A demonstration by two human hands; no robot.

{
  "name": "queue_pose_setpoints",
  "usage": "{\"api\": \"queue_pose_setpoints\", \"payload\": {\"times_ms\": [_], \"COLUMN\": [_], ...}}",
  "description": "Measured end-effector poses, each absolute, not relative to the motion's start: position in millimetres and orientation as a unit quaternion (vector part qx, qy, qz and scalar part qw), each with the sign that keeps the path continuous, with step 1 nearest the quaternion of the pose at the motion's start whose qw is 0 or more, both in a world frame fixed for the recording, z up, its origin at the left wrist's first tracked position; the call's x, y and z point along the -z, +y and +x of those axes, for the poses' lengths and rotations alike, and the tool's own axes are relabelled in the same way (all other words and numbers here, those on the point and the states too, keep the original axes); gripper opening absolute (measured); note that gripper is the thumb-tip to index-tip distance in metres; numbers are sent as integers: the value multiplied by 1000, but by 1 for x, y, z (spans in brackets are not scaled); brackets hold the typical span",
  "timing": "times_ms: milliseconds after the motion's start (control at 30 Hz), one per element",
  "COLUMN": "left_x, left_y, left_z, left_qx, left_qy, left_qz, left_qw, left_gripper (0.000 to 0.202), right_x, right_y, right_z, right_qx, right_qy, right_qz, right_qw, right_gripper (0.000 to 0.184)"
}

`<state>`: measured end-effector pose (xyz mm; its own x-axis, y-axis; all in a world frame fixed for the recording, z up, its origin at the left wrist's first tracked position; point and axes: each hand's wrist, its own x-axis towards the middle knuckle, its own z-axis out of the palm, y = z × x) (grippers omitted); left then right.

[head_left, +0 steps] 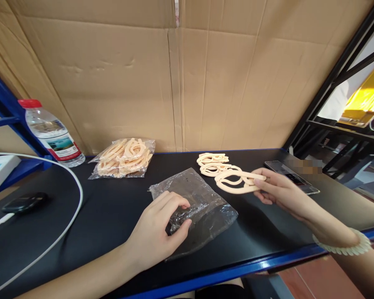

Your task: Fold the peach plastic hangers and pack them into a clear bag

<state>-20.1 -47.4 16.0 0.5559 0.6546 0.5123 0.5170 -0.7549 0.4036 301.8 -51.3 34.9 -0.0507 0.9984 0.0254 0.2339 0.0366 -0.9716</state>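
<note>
My right hand (276,187) pinches a flat beige looped piece (233,189) at its narrow end, raised over the black table. Just behind it, more pieces of the same colour lie in a small group (212,164); what they are made of I cannot tell. A clear plastic bag (202,207) lies flat on the table, seemingly with nothing in it. On its left part rests my left hand (165,224), thumb and fingers curled but apart, holding nothing. Farther back, a filled clear bag (124,158) contains several similar beige pieces.
A water bottle (54,135) with a red cap stands at the back left. In front of it are a white cable (77,207) and a small black device (25,202). A phone (291,176) lies at the right. Cardboard (127,83) walls the table's back.
</note>
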Motion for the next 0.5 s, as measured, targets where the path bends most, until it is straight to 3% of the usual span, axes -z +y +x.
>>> {"api": "queue_pose_setpoints", "payload": {"times_ms": [100, 233, 367, 500], "left_x": [-29, -53, -63, -55], "left_y": [-44, -32, -19, -13], "left_z": [-20, -14, -4, -1], "left_qx": [-362, -406, -418, -433], "left_qy": [361, 367, 370, 398], "left_qz": [853, 806, 758, 727], "left_qw": [106, 225, 339, 354], "left_gripper": [14, 29, 50, 46], "right_x": [-64, -96, -92, -71], "right_y": [-40, -22, -8, -4], "right_z": [294, 263, 226, 211], "right_qx": [-413, -438, -432, -450], "right_qy": [-600, -675, -712, -685], "right_qz": [-504, -438, -388, -381], "right_qw": [464, 401, 395, 427], "right_gripper": [36, 33, 29, 29]}}
